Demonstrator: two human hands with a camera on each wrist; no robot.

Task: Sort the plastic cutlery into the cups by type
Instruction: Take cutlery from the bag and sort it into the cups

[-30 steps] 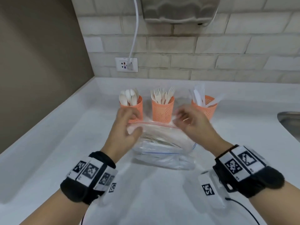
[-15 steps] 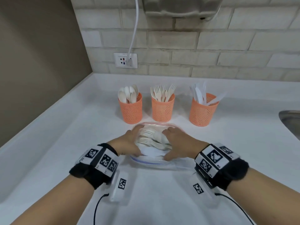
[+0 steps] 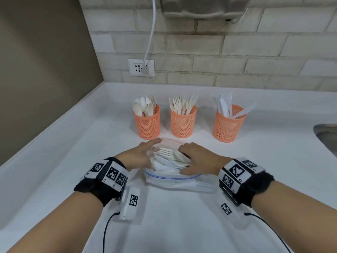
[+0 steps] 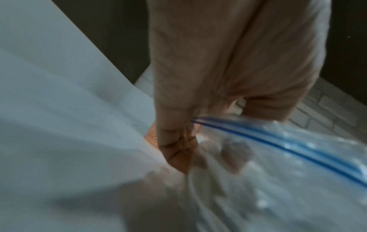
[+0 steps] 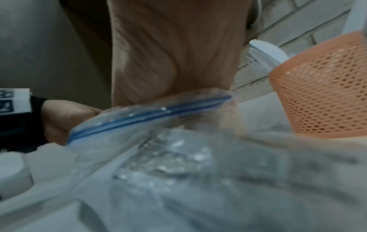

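A clear zip bag (image 3: 171, 178) with a blue seal lies on the white counter, holding mixed white plastic cutlery (image 3: 170, 158), a fork on top. My left hand (image 3: 139, 155) grips the bag's left mouth edge; in the left wrist view its fingertips (image 4: 234, 153) show through the plastic of the bag (image 4: 278, 172). My right hand (image 3: 197, 157) curls over the right mouth edge, beside the blue seal of the bag (image 5: 151, 116). Behind stand three orange mesh cups: spoons (image 3: 146, 123), forks (image 3: 183, 123), knives (image 3: 228, 126).
A steel sink rim (image 3: 326, 136) shows at the right edge. A wall outlet (image 3: 141, 67) with a white cord sits on the brick wall behind the cups. A brown side wall bounds the counter on the left. The knife cup (image 5: 321, 97) stands close to my right hand.
The bag, held up in front of the cups a second ago, has come down onto the counter. Both hands now hold its mouth spread, with the cutlery showing inside.
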